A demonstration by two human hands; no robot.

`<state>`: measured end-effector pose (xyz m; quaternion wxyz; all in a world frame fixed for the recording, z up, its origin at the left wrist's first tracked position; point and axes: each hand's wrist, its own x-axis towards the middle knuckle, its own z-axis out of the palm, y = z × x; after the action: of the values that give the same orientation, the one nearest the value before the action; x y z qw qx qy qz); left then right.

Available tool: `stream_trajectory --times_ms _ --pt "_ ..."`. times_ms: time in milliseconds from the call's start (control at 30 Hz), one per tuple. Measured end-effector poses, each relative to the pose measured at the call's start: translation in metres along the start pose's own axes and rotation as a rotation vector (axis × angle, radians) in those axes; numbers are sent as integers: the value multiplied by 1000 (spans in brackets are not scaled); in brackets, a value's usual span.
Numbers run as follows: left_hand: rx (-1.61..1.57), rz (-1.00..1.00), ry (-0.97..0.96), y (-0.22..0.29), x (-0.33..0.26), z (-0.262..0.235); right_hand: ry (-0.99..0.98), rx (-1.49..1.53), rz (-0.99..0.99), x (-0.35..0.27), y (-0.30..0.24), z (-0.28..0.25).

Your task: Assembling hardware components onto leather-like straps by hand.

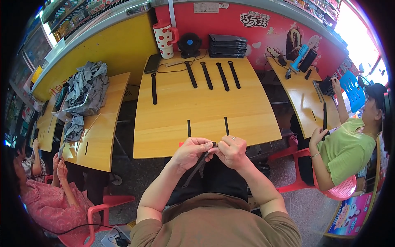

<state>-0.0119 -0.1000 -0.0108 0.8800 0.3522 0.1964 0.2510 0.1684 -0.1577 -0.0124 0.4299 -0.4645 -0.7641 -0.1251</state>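
Left hand [189,152]: pinching strap's upper end; by table's 6 o'clock edge;
Right hand [233,151]: gripping same end; at left hand's 3 o'clock;
Strap [192,174]: dark; between both hands, tail hanging toward 7 o'clock;
Table [205,107]: five straps [206,76] spread 10 to 1 o'clock; fan [189,44] at 12; black stack [227,46] at 1

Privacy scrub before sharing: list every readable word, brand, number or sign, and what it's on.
Wording withheld; locations only.
Red wall: large stylised lettering, smaller line above.
White label on red wall: too small to read.
Yellow wall: red lettering, too small.
Purple-and-blue poster, lower right: print, mostly blurred.
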Motion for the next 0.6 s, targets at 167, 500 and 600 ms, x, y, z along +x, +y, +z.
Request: stream_trajectory --times_ms 167,500,600 --pt "-17 5 54 -6 4 0 -22 -29 -41 2 3 -5" --pt "116 215 204 -18 5 12 8 -129 -87 -9 -15 -13" --pt "262 218 125 -18 -1 17 20 -22 -47 -5 -15 -26"
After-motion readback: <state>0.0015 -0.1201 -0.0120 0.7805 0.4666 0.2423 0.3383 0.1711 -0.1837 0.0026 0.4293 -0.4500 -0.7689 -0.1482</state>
